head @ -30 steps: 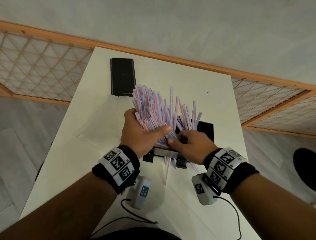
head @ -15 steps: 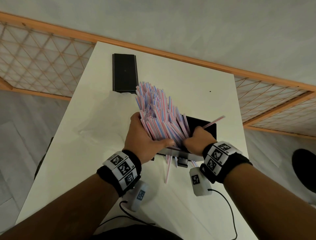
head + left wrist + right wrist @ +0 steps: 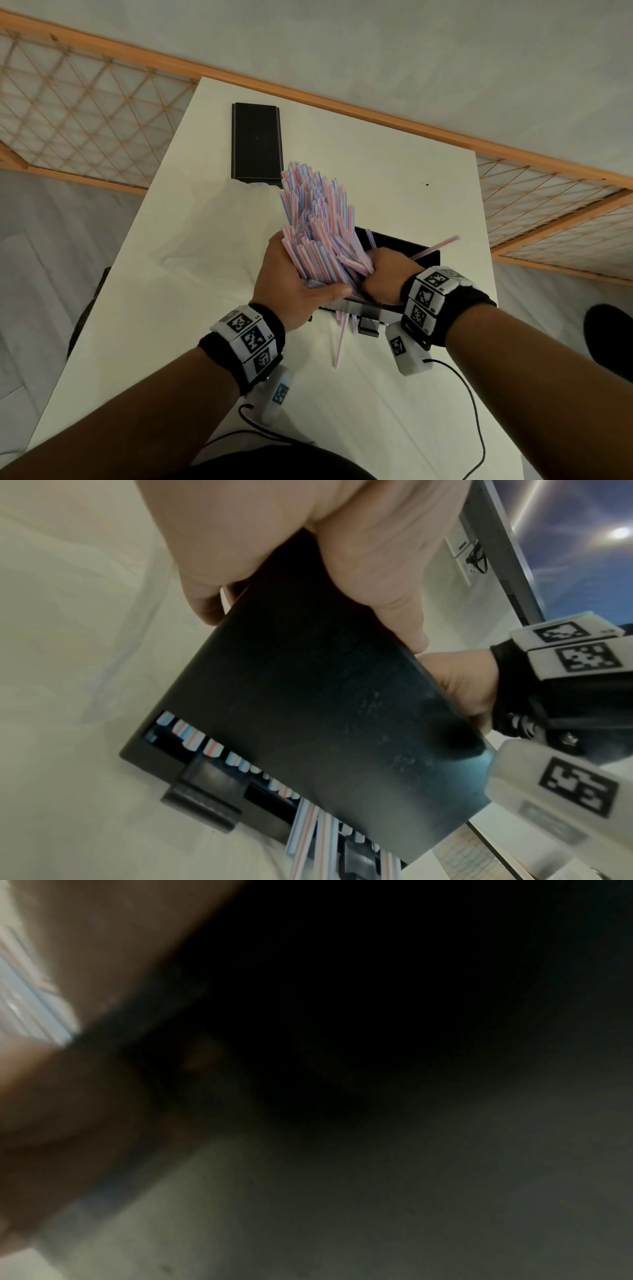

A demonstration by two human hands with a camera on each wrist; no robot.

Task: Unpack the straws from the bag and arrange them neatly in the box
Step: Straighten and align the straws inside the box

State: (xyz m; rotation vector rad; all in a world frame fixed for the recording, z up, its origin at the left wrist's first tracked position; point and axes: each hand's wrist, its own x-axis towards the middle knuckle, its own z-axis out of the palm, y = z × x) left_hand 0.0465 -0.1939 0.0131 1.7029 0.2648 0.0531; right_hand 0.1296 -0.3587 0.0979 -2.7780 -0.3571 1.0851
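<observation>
straws [image 3: 320, 233] between curled left hand [image 3: 291, 284] and right hand [image 3: 385, 274]

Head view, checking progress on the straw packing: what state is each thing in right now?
Straw bundle: gathered upright in the box, tops fanned.
Box: open, on the table.
Stray straw: sticks out sideways.
Lid: off, flat.
Bag: lies beside the box.
Left hand: grips the bundle.
Right hand: grips the bundle.

Head view steeply downward; wrist views close beneath black box [image 3: 308, 723]
</observation>
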